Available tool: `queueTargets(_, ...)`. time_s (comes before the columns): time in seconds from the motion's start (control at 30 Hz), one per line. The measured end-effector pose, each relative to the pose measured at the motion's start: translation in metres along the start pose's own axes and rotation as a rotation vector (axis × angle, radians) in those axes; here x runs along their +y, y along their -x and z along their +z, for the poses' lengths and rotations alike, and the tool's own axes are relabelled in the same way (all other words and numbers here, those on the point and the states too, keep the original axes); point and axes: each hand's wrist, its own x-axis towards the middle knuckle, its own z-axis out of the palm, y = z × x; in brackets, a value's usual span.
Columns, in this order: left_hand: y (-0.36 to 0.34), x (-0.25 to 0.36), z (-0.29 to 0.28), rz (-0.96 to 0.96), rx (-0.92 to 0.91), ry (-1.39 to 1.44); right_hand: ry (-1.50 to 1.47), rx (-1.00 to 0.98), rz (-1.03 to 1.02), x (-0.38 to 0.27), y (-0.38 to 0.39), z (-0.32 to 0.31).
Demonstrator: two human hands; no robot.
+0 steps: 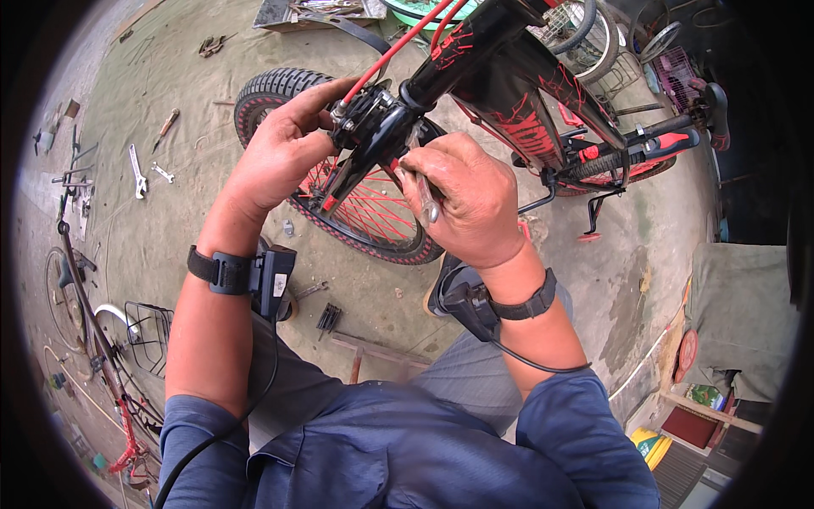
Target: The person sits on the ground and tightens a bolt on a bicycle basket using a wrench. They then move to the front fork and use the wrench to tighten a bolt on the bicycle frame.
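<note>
A black bicycle (500, 85) with red markings stands in front of me, its front wheel (373, 250) with red spokes turned toward my left. A red cable (386, 64) runs down to the black brake caliper (373, 114) on the fork. My left hand (284, 157) grips the caliper's left side between thumb and fingers; some fingertips are hidden behind it. At the fork's right side, my right hand (471, 199) is closed around a metal wrench (431, 208). The wrench's far end is largely covered by the fingers and fork.
On the greenish ground cloth to the left lie a large wrench (137, 172), a small wrench (163, 174) and a screwdriver (166, 127). A tool tray (318, 15) sits at the far side. Black pedal-like part (329, 317) lies near my feet. Other bicycles stand left and far right.
</note>
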Motion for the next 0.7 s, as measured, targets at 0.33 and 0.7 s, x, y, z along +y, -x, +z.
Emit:
queueTargets(0.33,0.000,-0.001,0.000,-0.004,0.007,-0.007,-0.691,0.193,0.711,0.020,-0.004,-0.011)
queueTargets(0.7,0.000,0.002,0.001,0.000,0.013,-0.026,-0.962,0.235,0.876,0.030,0.000,-0.002)
